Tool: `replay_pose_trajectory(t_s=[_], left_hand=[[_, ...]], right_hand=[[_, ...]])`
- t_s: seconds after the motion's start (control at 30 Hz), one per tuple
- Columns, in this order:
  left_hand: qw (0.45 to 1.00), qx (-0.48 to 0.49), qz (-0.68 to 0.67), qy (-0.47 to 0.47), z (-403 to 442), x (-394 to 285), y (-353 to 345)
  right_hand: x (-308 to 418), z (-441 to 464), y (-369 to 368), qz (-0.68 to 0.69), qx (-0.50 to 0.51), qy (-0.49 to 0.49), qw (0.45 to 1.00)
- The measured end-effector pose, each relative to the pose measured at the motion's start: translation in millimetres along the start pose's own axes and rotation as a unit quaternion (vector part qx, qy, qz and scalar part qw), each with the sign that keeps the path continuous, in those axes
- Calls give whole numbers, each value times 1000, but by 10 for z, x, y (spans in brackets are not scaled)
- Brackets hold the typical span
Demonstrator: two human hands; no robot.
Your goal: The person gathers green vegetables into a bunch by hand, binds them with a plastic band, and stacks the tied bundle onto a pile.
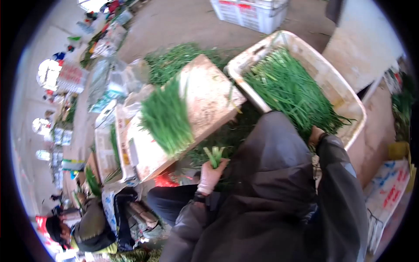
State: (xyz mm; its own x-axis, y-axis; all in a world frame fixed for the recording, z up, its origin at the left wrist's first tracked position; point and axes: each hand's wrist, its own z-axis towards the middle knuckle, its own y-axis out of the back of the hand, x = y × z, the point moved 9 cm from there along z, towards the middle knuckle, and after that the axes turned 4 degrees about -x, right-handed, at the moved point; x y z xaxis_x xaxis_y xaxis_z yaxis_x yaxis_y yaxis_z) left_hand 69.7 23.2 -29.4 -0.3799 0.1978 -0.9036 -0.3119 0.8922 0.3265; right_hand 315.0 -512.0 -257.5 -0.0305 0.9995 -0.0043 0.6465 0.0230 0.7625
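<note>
My left hand (pixel 211 177), a watch at its wrist, is closed around a small bunch of chives (pixel 214 156) whose pale cut ends stick up above the fingers. It is beside my knee, near the front edge of a pale wooden board (pixel 209 89). A larger bundle of chives (pixel 166 118) lies across that board, slightly blurred. At the near side of a white plastic crate (pixel 342 81), my right hand (pixel 315 136) touches the chives (pixel 292 89) heaped inside. Its fingers are partly hidden among the leaves, so their grip is unclear.
Loose green leaves (pixel 181 59) are piled on the floor behind the board. Another white crate (pixel 257 15) stands at the back. Plastic bags (pixel 124 78) lie on the left, and a co-worker (pixel 89 225) sits at lower left. A printed white box (pixel 388 192) stands on the right.
</note>
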Motion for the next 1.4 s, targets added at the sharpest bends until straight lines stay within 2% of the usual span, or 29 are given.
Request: replay_pose_trajectory(t_s=[0.13, 0.17, 0.2, 0.3, 0.37, 0.43, 0.67, 0.8, 0.9, 1.13, 1.2, 1.27, 1.3, 1.4], left_hand=[[1000, 8, -7, 13, 21, 115, 11], [998, 15, -17, 61, 6, 135, -2], [997, 15, -36, 63, 2, 106, -13], [996, 16, -47, 73, 2, 51, -29], [996, 25, -54, 71, -9, 11, -55], [996, 31, -59, 64, -10, 3, -60], [996, 22, -48, 65, -30, 21, -21], [996, 9, -61, 63, -28, 24, -8], [996, 10, -69, 63, -37, 38, 25], [994, 19, -100, 48, 9, 68, 51], [997, 3, -76, -7, 20, -3, 91], [996, 1, -77, -34, 13, -84, 118], [1000, 5, -26, 3, 6, -41, 158], [999, -13, -20, -45, 16, -105, 171]], right_hand=[[52, -390, 447, 64, -3, 3, 998], [78, -462, 547, 73, 15, 20, 997], [117, -583, 697, 81, 13, 18, 996], [0, -574, 886, 75, -39, 10, 996], [-19, -687, 941, 138, 17, 5, 990], [-55, -652, 891, 177, 34, 17, 984], [116, -474, 416, 80, 50, -21, 995], [188, -374, 274, 81, -47, -41, 995], [167, -407, 283, 115, -25, -40, 992], [47, -458, 481, 150, -37, -4, 988], [-31, -381, 426, 196, -24, 14, 980], [96, -734, 694, 253, 13, 24, 967], [184, -907, 888, 250, 9, 37, 967], [259, -1246, 1255, 286, -1, 35, 957]])
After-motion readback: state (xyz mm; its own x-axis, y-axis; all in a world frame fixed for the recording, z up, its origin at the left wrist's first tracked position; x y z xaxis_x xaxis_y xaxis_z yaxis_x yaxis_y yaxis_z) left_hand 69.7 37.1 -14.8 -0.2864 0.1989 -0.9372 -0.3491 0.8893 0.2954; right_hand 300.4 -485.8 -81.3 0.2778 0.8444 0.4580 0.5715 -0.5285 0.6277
